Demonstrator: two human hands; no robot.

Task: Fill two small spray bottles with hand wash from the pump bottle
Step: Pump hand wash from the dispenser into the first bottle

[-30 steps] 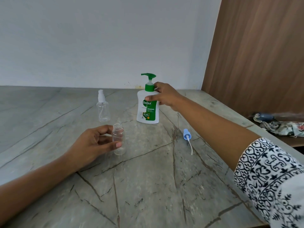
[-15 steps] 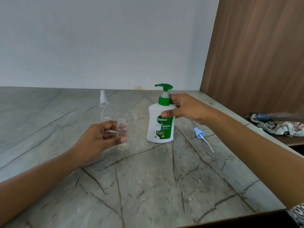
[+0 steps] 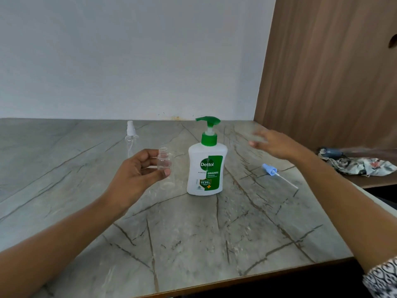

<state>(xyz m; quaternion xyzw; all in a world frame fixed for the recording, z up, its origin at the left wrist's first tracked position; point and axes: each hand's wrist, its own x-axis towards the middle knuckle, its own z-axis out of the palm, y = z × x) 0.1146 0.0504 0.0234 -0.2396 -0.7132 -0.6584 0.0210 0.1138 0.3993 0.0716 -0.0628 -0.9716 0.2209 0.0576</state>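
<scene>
The small clear plastic spray bottle with its neck uncapped (image 3: 165, 168) stands upright in the left hand (image 3: 135, 173). That hand's grip is clamped round it, thumb in front and fingers behind its shoulder. Whether its base touches the grey veined stone worktop (image 3: 193, 244) cannot be told. The bottle looks empty, so it should be very light, thin-walled and easy to squash or tip. Holding it on the body, with the threaded mouth left free, would likely serve best.

The white pump bottle of hand wash with a green pump head (image 3: 206, 168) stands just beside it on the right, apart from both hands. It appears to be the heavier, stiffer piece and is probably stable on its broad base. Its smooth sides may turn slippery if soap runs. The nozzle points left, toward the small bottle's side. The right hand (image 3: 272, 145) hovers to the right of the pump, motion-blurred, its grip apart with fingers spread and holding nothing.

Behind the left hand stands a second clear spray bottle with a white spray top (image 3: 131, 138), capped. A blue spray cap with a thin white dip tube (image 3: 271, 169) lies on the worktop near the right wrist, where a lowered arm could knock it. A crumpled patterned cloth (image 3: 361, 166) lies on a lower wooden ledge, well apart. Nothing stands between mouth and nozzle.
</scene>
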